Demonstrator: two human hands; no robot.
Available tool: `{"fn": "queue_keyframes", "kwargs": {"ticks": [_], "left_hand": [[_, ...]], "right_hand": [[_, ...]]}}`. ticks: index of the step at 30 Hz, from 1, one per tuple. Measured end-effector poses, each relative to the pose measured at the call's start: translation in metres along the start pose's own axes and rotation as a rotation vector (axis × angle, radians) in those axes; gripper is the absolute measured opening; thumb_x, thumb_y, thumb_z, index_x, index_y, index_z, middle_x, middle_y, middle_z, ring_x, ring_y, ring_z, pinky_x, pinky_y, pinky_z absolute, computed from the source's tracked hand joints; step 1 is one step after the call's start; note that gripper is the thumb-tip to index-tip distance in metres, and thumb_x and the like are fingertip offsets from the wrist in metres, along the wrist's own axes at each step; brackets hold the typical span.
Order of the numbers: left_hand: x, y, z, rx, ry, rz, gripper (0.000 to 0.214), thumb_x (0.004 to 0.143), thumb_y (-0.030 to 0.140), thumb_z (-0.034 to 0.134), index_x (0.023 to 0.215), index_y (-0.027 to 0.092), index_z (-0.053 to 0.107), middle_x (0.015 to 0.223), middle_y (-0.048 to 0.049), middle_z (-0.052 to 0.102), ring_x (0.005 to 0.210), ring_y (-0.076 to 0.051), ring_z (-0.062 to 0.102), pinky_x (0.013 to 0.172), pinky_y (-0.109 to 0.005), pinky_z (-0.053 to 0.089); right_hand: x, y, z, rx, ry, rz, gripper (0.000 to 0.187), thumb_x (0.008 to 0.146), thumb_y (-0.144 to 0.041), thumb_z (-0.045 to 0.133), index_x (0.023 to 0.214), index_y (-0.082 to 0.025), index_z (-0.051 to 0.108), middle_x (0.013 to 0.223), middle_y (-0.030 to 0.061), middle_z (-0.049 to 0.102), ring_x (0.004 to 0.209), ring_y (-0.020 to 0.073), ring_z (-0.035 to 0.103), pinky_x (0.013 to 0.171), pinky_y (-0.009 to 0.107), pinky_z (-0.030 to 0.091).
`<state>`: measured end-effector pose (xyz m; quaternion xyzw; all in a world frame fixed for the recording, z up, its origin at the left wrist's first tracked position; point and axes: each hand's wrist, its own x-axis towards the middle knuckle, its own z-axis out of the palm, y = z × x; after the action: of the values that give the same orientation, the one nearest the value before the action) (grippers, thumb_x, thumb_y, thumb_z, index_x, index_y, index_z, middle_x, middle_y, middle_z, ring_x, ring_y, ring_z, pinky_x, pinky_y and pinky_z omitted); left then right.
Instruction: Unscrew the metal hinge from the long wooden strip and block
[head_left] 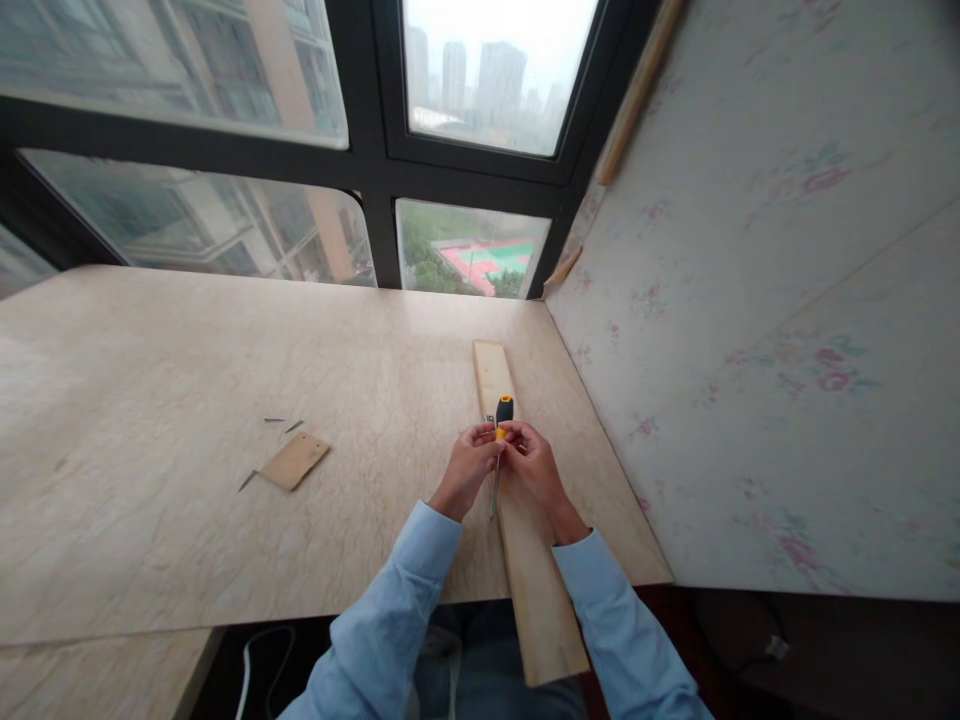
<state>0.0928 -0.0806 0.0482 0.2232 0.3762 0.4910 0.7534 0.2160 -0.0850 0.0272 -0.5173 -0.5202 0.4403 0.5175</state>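
A screwdriver with a black and yellow handle is held over the wooden board, its metal shaft pointing back toward me. My right hand pinches the lower, yellow part of the handle. From the other side, the closed fingertips of my left hand meet the same spot, thumb against the screwdriver. A small metal piece shows just beyond the left fingers; its kind is unclear. Beneath both hands lies the long pale wooden board, its near end jutting past the table edge.
On the marbled tabletop, to the left, lie a small brown plate with holes and several thin nails or screws. A flowered wall borders the right side. Dark-framed windows stand behind. A white cable hangs below the front edge.
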Motion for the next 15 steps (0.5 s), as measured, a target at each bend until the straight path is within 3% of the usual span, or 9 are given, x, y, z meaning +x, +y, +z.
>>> {"fn": "queue_keyframes", "kwargs": {"ticks": [7, 11, 15], "left_hand": [[-0.005, 0.003, 0.005, -0.109, 0.013, 0.031, 0.033, 0.067, 0.007, 0.069, 0.098, 0.013, 0.058, 0.095, -0.008, 0.066, 0.085, -0.014, 0.064, 0.082, -0.027, 0.048], [-0.016, 0.006, 0.019, -0.011, -0.022, 0.101, 0.034, 0.071, 0.014, 0.068, 0.104, 0.013, 0.059, 0.105, -0.0104, 0.066, 0.09, -0.017, 0.064, 0.08, -0.028, 0.049], [-0.026, 0.014, 0.024, 0.139, -0.097, 0.18, 0.034, 0.075, 0.026, 0.069, 0.106, 0.014, 0.063, 0.112, -0.0114, 0.066, 0.098, -0.019, 0.062, 0.086, -0.031, 0.048]], "right_hand": [[-0.005, -0.006, -0.004, 0.126, 0.028, 0.128, 0.046, 0.064, -0.039, 0.079, 0.096, -0.022, 0.052, 0.086, 0.0012, 0.061, 0.075, 0.015, 0.061, 0.062, 0.026, 0.05], [-0.004, -0.019, -0.008, 0.196, -0.002, 0.177, 0.041, 0.065, -0.035, 0.078, 0.096, -0.019, 0.057, 0.083, 0.0023, 0.064, 0.064, 0.0127, 0.057, 0.05, 0.023, 0.043], [-0.005, -0.033, -0.014, 0.279, -0.059, 0.152, 0.032, 0.067, -0.028, 0.076, 0.094, -0.02, 0.062, 0.084, 0.0011, 0.064, 0.069, 0.0135, 0.058, 0.057, 0.024, 0.045]]}}
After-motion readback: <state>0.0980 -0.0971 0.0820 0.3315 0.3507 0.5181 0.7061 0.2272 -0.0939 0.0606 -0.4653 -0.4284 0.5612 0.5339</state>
